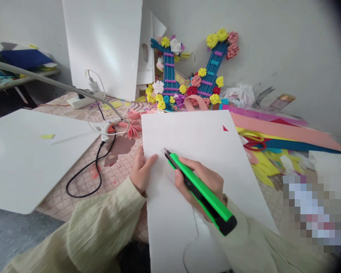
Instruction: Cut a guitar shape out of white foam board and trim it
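A white board [199, 132] lies in front of me, with a curved line running down its middle toward the near edge. My right hand [200, 182] is wrapped round a green and black utility knife [200, 185], whose tip points up and left near the board's left side. At the board's left edge, my left hand [142, 168] grips the rim, its thumb on top and its other fingers beside or under the edge. A small red paper triangle [225, 128] rests on the board's far right part.
A second white board [39, 163] lies at left. Cables run by a white power strip [105, 131]. Flower-trimmed blue shapes [169, 72] lean on the back wall. Scissors with red and yellow handles [254, 145] and coloured paper strips [287, 131] lie at right.
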A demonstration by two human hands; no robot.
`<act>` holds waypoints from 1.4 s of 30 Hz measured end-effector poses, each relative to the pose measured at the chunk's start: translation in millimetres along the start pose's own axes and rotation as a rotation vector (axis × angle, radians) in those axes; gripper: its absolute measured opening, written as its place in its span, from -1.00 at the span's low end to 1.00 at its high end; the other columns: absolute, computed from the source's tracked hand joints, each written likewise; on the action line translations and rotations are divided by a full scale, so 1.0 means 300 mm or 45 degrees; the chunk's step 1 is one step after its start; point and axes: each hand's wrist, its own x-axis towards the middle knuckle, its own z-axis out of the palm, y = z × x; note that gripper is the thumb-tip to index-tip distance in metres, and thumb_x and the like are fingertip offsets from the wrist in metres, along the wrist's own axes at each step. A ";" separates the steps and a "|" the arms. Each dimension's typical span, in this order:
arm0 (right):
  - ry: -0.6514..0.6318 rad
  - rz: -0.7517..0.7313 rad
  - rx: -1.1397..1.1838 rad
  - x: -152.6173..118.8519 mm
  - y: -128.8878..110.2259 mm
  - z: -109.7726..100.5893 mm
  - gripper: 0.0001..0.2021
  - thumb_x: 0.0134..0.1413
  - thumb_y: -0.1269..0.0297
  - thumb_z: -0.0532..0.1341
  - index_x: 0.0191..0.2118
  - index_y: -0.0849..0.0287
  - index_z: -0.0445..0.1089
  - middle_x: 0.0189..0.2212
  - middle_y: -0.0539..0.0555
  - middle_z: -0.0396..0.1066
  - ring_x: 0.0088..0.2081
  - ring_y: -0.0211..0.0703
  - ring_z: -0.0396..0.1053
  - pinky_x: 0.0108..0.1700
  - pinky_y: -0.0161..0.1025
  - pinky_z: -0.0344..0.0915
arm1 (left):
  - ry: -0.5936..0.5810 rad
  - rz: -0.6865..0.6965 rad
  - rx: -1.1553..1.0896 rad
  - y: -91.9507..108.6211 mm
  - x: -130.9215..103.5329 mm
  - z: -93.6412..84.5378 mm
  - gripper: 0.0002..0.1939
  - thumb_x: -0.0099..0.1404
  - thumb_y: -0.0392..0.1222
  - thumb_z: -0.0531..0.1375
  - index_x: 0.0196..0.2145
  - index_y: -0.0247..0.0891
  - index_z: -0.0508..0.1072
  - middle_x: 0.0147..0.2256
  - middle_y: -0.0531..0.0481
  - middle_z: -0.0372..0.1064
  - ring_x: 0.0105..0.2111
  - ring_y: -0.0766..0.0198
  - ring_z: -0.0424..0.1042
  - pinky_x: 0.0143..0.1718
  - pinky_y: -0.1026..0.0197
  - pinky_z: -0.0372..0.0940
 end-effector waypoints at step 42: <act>-0.108 0.030 0.034 -0.064 -0.046 -0.041 -0.72 -0.07 0.43 0.17 -0.15 0.24 0.27 -0.43 0.08 0.47 -0.50 -0.25 0.43 -0.45 -0.36 0.43 | 0.052 -0.004 -0.008 0.008 0.005 0.009 -0.72 0.02 -0.26 0.20 -0.26 -0.20 0.27 -0.45 0.12 0.35 -0.53 0.33 0.32 -0.44 0.25 0.29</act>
